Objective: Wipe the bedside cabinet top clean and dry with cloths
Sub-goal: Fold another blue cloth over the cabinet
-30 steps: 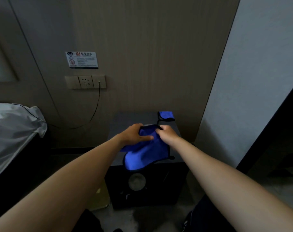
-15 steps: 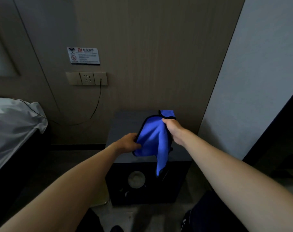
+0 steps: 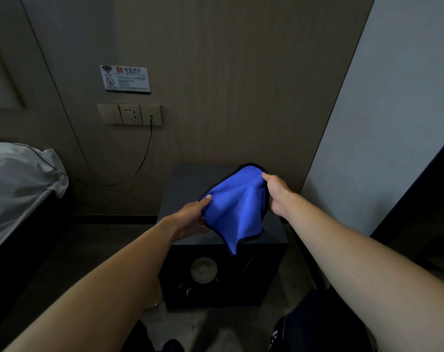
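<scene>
Both hands were up over the bedside cabinet (image 3: pixel 190 189), each clamped on the blue cloth (image 3: pixel 235 207). Left hand (image 3: pixel 190 219) pinched the cloth's left edge, thumb on top; right hand (image 3: pixel 276 193) gripped the upper right corner, a bit higher and farther out than the left. The cloth was spread between them, off the surface, with its black-trimmed lower corner hanging down past the cabinet's front edge, over the dark front panel with the round dial (image 3: pixel 203 270). Bare surface showed beyond and left of the left hand, up to the wood wall panel (image 3: pixel 241 85) at the back; the strip under the cloth was hidden. Right of the right hand, the cabinet's right edge sat just beside the grey wall (image 3: pixel 393 110), little room there. Left of the left hand, an open floor gap, then the bed (image 3: pixel 15 179), well apart from the cabinet. A cable (image 3: pixel 144 158) dropped from the wall socket (image 3: pixel 151 115) and sagged toward the bed, clear of the cabinet top.
</scene>
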The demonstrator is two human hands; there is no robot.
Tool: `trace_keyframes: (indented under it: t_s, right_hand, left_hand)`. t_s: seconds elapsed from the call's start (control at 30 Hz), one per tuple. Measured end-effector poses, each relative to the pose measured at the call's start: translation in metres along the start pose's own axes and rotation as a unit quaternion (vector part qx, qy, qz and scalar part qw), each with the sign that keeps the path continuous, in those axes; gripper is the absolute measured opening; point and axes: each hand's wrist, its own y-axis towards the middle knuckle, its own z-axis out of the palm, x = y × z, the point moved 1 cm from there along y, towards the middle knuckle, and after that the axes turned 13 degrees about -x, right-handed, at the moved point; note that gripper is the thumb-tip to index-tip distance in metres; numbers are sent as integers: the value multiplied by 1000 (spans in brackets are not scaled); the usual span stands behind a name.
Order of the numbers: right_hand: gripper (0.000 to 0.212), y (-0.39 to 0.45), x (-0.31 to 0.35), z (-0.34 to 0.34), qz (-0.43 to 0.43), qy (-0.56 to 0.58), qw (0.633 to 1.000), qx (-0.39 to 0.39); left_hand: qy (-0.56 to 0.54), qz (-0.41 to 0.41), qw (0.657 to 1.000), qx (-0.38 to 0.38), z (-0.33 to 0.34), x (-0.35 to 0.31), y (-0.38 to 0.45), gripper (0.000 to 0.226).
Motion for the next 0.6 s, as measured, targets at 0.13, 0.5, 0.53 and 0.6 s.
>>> trace_keyframes:
  t_s: [0.13,0.5,0.53,0.6]
  right_hand:
    - [50,6,-2,-4,7,-1,1000,-25]
    - [65,87,-31,-35,-13,-88,994,-69]
    - [66,99,-36,-38,-15,-94,993,-69]
    - [65,82,-32,-39,-4,-116,992,-57]
  left_hand:
    - [28,43,993,107,3,0,-11,41]
    - [37,125,987,-91,-19,-3,3,94]
    - [40,131,985,-104,-20,-3,2,87]
    - [59,142,981,-122,-22,-4,2,72]
